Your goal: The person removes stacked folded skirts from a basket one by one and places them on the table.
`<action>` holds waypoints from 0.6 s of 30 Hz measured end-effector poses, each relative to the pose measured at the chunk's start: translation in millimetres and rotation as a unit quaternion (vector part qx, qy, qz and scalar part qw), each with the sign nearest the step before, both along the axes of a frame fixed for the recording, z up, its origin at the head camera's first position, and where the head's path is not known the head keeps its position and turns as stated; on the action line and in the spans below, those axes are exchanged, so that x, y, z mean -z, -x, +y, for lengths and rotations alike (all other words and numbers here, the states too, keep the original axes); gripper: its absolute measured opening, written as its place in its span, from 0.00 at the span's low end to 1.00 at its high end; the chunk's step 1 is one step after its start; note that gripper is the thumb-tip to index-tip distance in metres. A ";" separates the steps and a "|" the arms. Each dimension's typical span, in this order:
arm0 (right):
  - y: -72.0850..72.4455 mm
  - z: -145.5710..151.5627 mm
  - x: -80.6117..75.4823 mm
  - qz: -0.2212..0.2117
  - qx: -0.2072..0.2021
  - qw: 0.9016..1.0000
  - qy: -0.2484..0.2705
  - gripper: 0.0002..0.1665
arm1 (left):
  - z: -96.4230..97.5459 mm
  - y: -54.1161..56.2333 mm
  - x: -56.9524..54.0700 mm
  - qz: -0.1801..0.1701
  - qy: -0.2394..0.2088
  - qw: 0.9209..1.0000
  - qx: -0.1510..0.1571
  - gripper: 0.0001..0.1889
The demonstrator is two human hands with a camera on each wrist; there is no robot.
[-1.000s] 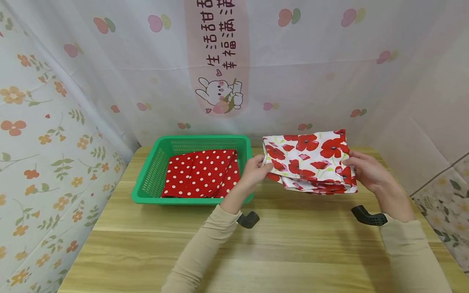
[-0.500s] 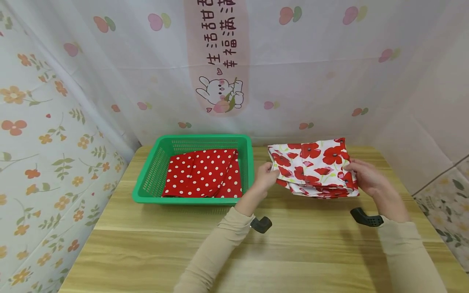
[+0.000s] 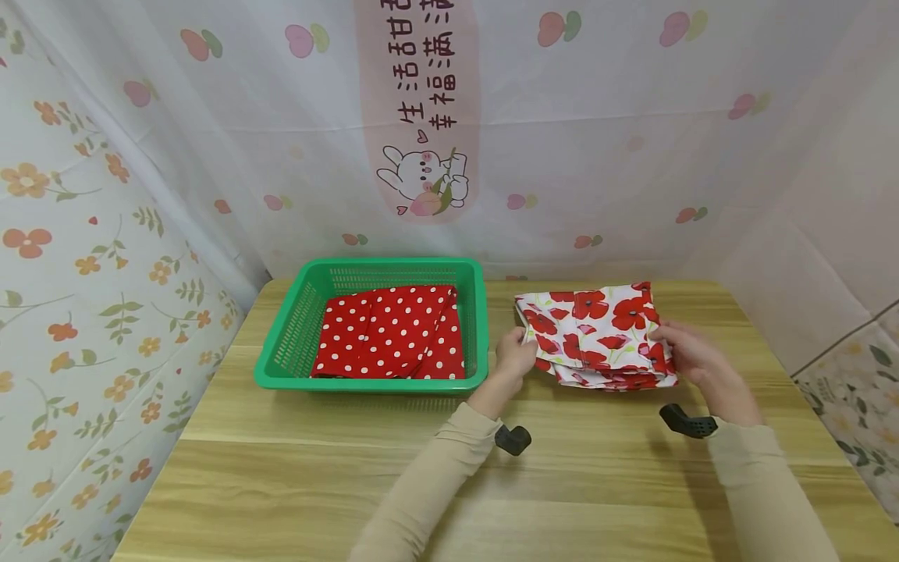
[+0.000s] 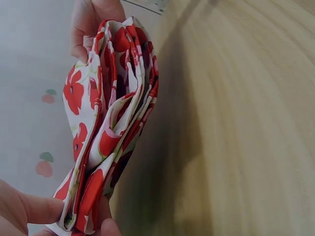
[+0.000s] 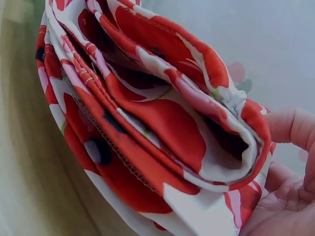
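Observation:
A folded white cloth with red poppies (image 3: 593, 324) is stretched between my two hands at the right back of the table. My left hand (image 3: 515, 357) pinches its left end, thumb on one face and fingers on the other in the left wrist view. At the right end, my right hand (image 3: 697, 361) grips the cloth between thumb and fingers. Several stacked layers and stitched hems (image 5: 147, 128) show along the fold in the right wrist view. A shadow falls on the wood below, seen from the left wrist; whether the lower edge touches the table I cannot tell.
Left of the cloth stands a green plastic basket (image 3: 372, 385) with a folded red cloth with white dots (image 3: 393, 332) inside. Both rest on a wooden table (image 3: 295, 476). A printed curtain (image 3: 597, 156) hangs behind the table, and a flowered one (image 3: 84, 312) at the left.
Both hands have lowered the poppy cloth toward the table and nearer to me. My left hand has also shifted right, away from the basket. The basket and dotted cloth have stayed put.

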State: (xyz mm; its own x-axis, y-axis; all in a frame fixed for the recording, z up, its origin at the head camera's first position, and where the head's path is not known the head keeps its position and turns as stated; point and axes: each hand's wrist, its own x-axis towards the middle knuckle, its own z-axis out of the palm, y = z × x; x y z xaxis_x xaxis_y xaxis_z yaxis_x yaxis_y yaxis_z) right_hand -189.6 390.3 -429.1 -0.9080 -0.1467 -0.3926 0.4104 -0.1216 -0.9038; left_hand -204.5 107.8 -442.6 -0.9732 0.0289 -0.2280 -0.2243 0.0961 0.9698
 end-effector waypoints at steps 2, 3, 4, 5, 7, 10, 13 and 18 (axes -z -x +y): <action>0.6 0.0 3.9 -0.002 0.000 1.000 -0.007 0.13 | 1.2 -0.1 3.6 -0.002 0.005 1.000 -0.004 0.09; 0.9 0.1 5.8 -0.004 0.000 1.000 -0.009 0.13 | 1.8 -0.1 5.0 -0.004 0.005 1.000 -0.006 0.09; 1.3 0.3 7.7 -0.005 0.000 1.000 -0.013 0.12 | 2.3 -0.1 6.7 -0.006 0.005 1.000 -0.007 0.09; 1.6 0.3 9.4 -0.005 -0.003 1.000 -0.012 0.12 | 2.8 -0.3 8.2 -0.010 0.005 1.000 -0.009 0.09; 2.0 0.0 12.5 -0.009 -0.001 1.000 -0.011 0.11 | 3.9 -0.4 11.2 -0.017 0.006 1.000 -0.011 0.10; 1.7 -0.4 15.7 -0.012 0.004 1.000 -0.014 0.12 | 4.8 -0.3 15.6 -0.024 0.011 1.000 -0.015 0.10; 1.1 -1.4 16.5 -0.016 0.011 1.000 -0.021 0.12 | 5.2 -0.4 18.7 -0.028 0.013 0.999 -0.018 0.10; 0.0 -3.5 17.8 -0.018 0.011 0.999 -0.042 0.12 | 4.7 -0.5 22.8 -0.039 0.025 0.999 -0.017 0.14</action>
